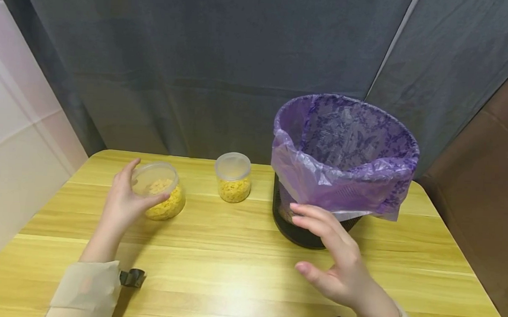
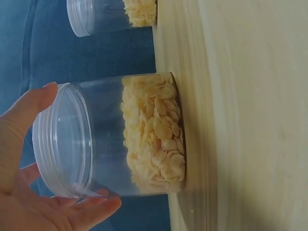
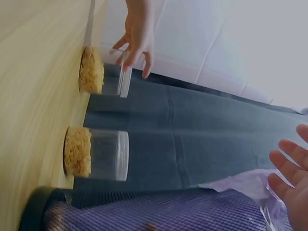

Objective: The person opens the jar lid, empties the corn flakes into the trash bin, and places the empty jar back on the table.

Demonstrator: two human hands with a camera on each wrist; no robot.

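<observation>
My left hand (image 1: 126, 198) holds a large clear jar (image 1: 176, 203) by its lid end, thumb on one side and fingers on the other. The jar stands upright on the table with its clear lid (image 2: 62, 139) on. Pale yellow flakes (image 2: 156, 137) fill roughly its lower half. My right hand (image 1: 336, 256) is raised with fingers spread and holds nothing. Just beyond it stands a black mesh wastebasket (image 1: 291, 228) lined with a purple patterned bag (image 1: 321, 185), folded over the rim.
A smaller clear jar (image 1: 233, 176) with yellow flakes and its lid on stands between the large jar and the wastebasket. Behind the wooden table (image 1: 215, 270) hangs a dark grey curtain (image 1: 198, 71). A pale wall (image 1: 22, 101) is at the left, a brown surface (image 1: 488, 159) at the right.
</observation>
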